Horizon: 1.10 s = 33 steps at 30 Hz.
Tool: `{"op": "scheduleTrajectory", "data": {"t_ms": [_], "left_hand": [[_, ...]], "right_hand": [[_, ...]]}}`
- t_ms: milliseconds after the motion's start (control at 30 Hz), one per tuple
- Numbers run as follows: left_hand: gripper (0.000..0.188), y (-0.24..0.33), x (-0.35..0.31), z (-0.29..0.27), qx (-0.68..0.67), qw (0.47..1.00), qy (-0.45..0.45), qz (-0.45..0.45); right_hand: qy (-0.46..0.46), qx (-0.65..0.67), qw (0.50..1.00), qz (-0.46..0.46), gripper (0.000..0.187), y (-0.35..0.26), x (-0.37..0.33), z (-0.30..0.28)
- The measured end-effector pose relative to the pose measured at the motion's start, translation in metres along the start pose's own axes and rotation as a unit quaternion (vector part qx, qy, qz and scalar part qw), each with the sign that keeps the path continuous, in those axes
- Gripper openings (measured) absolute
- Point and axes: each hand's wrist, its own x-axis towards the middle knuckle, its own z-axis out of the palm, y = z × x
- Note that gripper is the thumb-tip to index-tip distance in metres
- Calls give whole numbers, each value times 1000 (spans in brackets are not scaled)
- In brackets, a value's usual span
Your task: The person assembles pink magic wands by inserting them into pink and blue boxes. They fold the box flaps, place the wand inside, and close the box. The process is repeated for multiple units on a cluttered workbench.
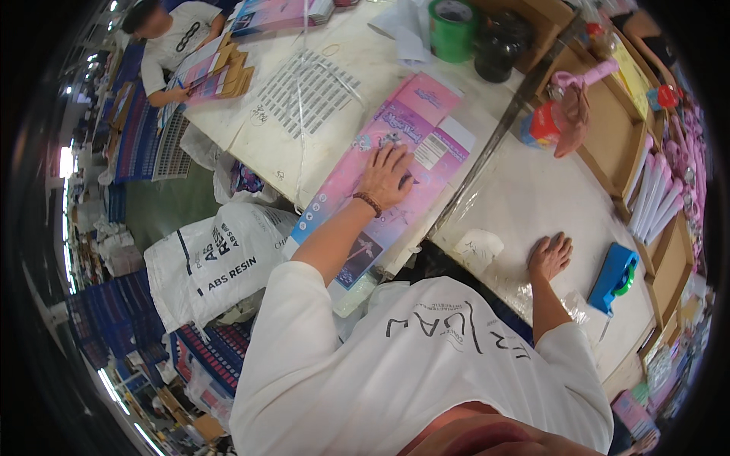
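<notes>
A flat pink, purple and blue printed carton (414, 207) lies slantwise on the left worktable. Spread on top of it, palm down, is my left hand (386, 176), with its fingers apart and a beaded bracelet at the wrist. My right hand (551, 257) rests on the right-hand table with fingers loosely stretched and nothing in them. A crumpled piece of white plastic (479, 248) lies between my hands, closer to the right one. To the right of that hand stands a blue tape dispenser (613, 279) with a green roll.
A sheet of small grey labels (308, 93) lies beyond the carton. Green tape (452, 30), a dark roll (502, 45) and a red-blue tub (543, 125) stand farther back. Cardboard trays (608, 144) line the right edge. Across the table, a person (179, 42) handles cartons. A white sack (220, 262) sits left.
</notes>
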Motion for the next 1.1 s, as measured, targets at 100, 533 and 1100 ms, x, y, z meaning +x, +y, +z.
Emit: {"op": "scheduleTrajectory", "data": {"t_ms": [100, 533, 1100], "left_hand": [[68, 3, -1, -7, 8, 998, -8, -57], [112, 71, -106, -25, 120, 948, -189, -225], [70, 50, -115, -133, -99, 981, -78, -146]], "right_hand": [[4, -3, 1000, -3, 57, 0, -1, -1], [5, 25, 1000, -4, 59, 1, -2, -3], [14, 12, 1000, 0, 58, 6, 1, 9]]}}
